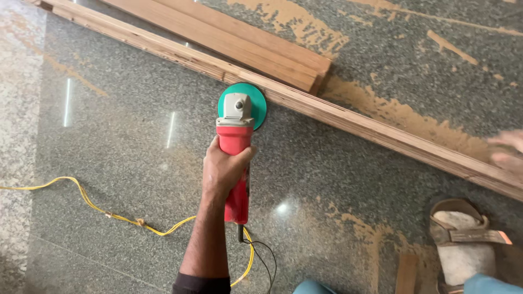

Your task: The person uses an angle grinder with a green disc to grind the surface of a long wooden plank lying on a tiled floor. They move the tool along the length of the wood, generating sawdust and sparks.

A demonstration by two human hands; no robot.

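Red-bodied angle grinder (236, 163) with a grey gear head and a round green sanding disc (259, 106) lies low over the polished speckled grey granite floor (120, 136), its disc touching the edge of a long pale wooden plank (348, 121). The left hand (223, 169) wraps closed around the grinder's body. The right hand (506, 151), blurred at the frame's edge, rests on the plank; its grip cannot be told. Sawdust (403, 117) streaks the floor beside a second board (239, 38). A yellow cable (92, 207) snakes left, and a sandalled foot (463, 239) stands near.
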